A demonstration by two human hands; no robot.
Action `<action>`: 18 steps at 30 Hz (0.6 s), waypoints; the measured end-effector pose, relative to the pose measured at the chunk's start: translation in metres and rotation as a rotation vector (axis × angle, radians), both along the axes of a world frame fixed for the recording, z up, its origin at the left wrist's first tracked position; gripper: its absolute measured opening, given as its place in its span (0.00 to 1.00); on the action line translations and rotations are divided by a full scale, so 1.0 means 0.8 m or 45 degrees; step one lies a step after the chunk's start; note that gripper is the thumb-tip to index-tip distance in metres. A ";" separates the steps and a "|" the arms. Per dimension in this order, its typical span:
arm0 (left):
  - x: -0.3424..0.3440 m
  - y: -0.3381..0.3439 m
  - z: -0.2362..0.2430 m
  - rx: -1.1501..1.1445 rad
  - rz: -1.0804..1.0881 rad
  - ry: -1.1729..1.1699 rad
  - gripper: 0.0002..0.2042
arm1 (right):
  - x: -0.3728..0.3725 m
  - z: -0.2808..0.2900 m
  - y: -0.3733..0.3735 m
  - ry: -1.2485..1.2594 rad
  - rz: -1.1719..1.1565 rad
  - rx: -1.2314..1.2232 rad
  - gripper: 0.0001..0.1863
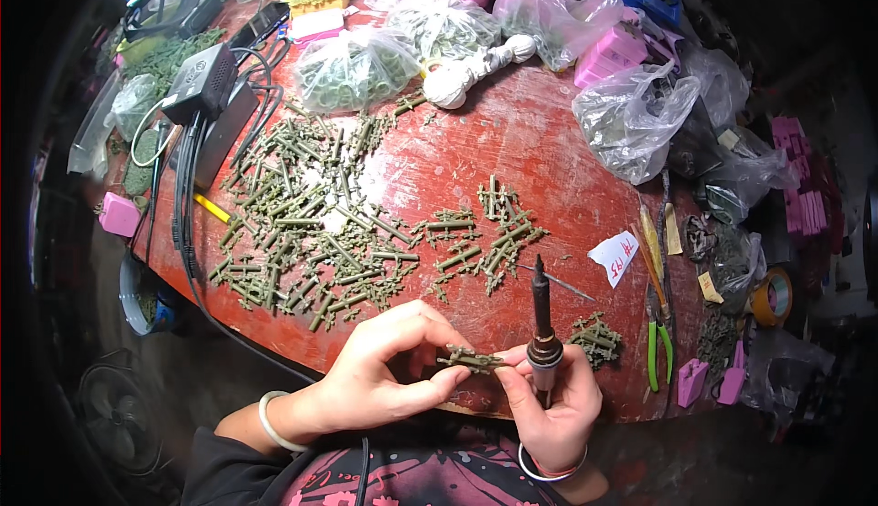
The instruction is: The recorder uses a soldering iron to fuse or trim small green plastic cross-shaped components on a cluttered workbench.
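Observation:
My left hand (389,360) pinches one end of a small olive-green knobbed piece (468,358) between thumb and fingers, just above the table's near edge. The thumb and forefinger of my right hand (562,401) meet at the piece's other end. That same hand also grips a soldering iron (543,323), held upright with its dark tip pointing away and up, apart from the piece. Beyond my left hand spreads a large heap of similar green pieces (306,218). A looser group (494,236) lies to its right, and a small pile (596,340) sits beside my right hand.
Green-handled pliers (659,351), a thin metal rod (567,285) and a paper scrap (615,257) lie to the right on the red table (439,154). Plastic bags (357,72) line the back. A black power box (201,81) with cables stands left; an orange tape roll (773,296) lies far right.

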State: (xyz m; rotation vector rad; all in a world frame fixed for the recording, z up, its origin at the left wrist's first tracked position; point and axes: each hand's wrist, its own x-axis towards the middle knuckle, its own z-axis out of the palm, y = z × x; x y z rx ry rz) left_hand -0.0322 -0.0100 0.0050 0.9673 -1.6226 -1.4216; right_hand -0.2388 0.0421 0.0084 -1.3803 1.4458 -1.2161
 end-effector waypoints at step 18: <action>-0.001 0.009 -0.008 0.237 0.178 0.069 0.04 | -0.038 -0.015 0.044 0.634 0.021 -0.105 0.21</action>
